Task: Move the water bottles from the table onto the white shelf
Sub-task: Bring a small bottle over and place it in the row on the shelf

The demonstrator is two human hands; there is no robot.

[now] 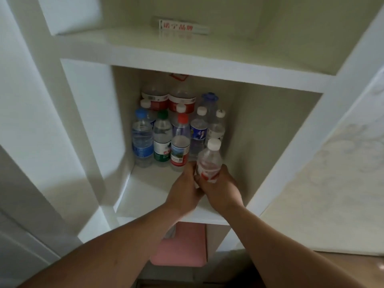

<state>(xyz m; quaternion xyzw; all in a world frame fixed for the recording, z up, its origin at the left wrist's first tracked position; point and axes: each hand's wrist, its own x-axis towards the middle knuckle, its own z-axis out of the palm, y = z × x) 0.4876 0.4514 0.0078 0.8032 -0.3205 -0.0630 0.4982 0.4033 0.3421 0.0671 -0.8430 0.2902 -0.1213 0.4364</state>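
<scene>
A clear plastic bottle [208, 161] with a white screw cap and a red-and-white label is held at the front right of the middle compartment of the white shelf [218, 77]. It is slightly tilted. Its base is hidden by fingers, so whether it rests on the board cannot be told. It is grasped from both sides. The left grip [185, 190] is curled against its lower left side and the right grip [223, 187] is wrapped round its lower right side. The two grips touch below the label.

Just behind it, a cluster of upright clear bottles is packed toward the back left of the same compartment. In the front row stand a blue-capped bottle [142, 140] with ribbed walls and a blue label, a green-capped bottle [163, 138] with a green-and-white label, and a red-capped bottle [180, 142] with a pictured label. A white-capped bottle [198, 132] with a dark blue label and a pale white-capped bottle [217, 127] stand a little further back, to the right. At the rear, two larger red-banded bottles [168, 100] stand side by side, with a blue-lidded bottle [209, 99] to their right.

The shelf boards are smooth, thick and square-edged, with a matt white finish. On the board above, a small oblong box [182, 28] printed with red characters is seen, blurred. In the compartment below, a flat pink object [182, 244] with rounded corners is visible. To the right, a pale wall [332, 173] with a faint raised pattern adjoins the shelf.
</scene>
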